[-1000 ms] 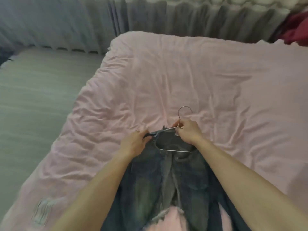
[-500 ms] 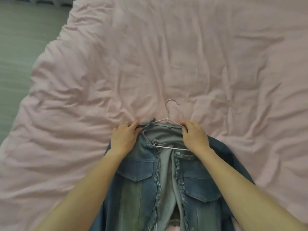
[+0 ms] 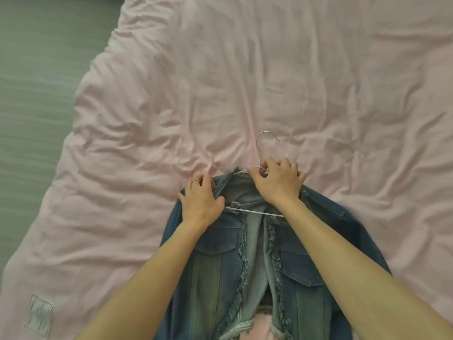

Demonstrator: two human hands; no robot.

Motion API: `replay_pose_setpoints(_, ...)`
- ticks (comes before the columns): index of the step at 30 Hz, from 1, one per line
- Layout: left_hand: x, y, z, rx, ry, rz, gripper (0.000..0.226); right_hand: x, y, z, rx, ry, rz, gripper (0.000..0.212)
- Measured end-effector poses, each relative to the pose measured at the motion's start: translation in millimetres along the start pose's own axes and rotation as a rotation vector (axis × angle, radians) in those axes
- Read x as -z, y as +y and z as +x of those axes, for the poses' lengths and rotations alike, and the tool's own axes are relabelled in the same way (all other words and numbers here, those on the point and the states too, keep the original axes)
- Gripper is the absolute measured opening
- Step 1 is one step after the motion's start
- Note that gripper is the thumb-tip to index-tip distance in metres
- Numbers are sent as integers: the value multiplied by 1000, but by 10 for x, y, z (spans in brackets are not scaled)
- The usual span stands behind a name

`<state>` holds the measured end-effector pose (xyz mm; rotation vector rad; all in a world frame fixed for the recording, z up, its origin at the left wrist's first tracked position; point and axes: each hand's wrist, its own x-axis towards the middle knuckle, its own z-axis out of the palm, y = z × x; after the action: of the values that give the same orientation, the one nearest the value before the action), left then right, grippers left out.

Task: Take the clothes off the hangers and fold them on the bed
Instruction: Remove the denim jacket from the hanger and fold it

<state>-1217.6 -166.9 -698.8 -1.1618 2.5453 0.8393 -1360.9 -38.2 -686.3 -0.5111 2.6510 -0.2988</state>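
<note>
We are early in the job: the denim jacket (image 3: 220, 266) lies front-up and open on the near part of the pink bed (image 3: 245, 82), with the wire hanger (image 3: 252, 211) not yet out of its shoulders, so freeing it and all the folding remain. Our left hand (image 3: 199, 202) curls its fingers round the collar on that side, gripping the cloth, while our right hand (image 3: 279, 182) pinches the hanger's wire just below the hook, fingers bent over it.

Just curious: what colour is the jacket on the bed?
The jacket is faded blue; head view.
</note>
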Motion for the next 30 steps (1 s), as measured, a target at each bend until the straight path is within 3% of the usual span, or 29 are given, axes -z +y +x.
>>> replay_pose_setpoints(3,251,-126,8,-26,-34,-140,22,131,-26,-67,47,71,57,32)
replay_pose_setpoints(6,486,-155,25,7,4,-197,26,263,84,-143,32,130,198,43)
replay_pose_setpoints(16,663,-116,-60,-162,13,306,33,553,450,-316,80,167,574,34)
replay_pose_setpoints(21,721,-138,18,-53,65,202,24,615,490,-372,94,257,691,35)
replay_pose_setpoints(26,699,46,-28,-69,102,302,21,676,558,-415,60,273,653,38)
replay_pose_setpoints(30,827,76,-38,-117,-31,435,17,594,777,-374,-137,150,475,41)
